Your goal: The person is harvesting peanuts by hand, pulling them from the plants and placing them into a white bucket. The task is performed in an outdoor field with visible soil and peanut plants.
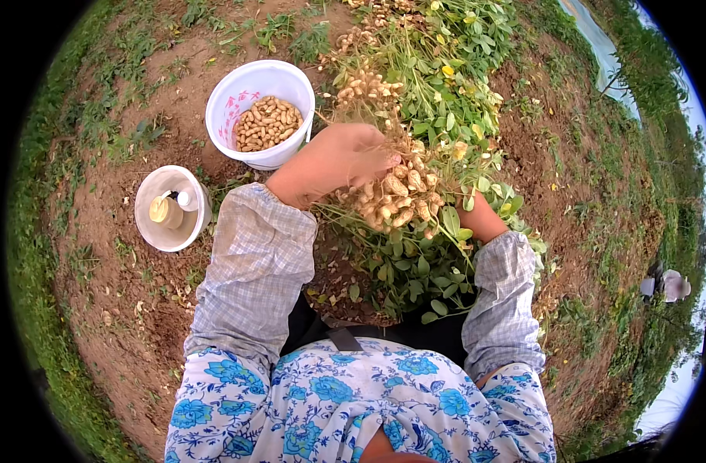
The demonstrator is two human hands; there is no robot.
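Note:
A cluster of peanuts in their shells (402,194) hangs on the roots of uprooted peanut plants (413,269) in front of me. My left hand (344,159) reaches over from the left, its curled fingers against the upper left of the cluster. Motion blurs those fingertips, so a pod between them cannot be made out. On the other side my right hand (480,214) grips the bunch among the stems; leaves and pods cover its fingers. Beyond my left hand stands a white bucket (219,118) with loose picked peanuts (267,124) on its bottom. Red handwriting marks its inner wall.
A smaller white pail (144,223) at the left holds a yellow-lidded container (166,212) and a white-capped item (186,199). More pulled peanut plants (457,75) form a row ahead. Weeds dot the bare soil (127,283). Pale sheeting (604,55) lies far right.

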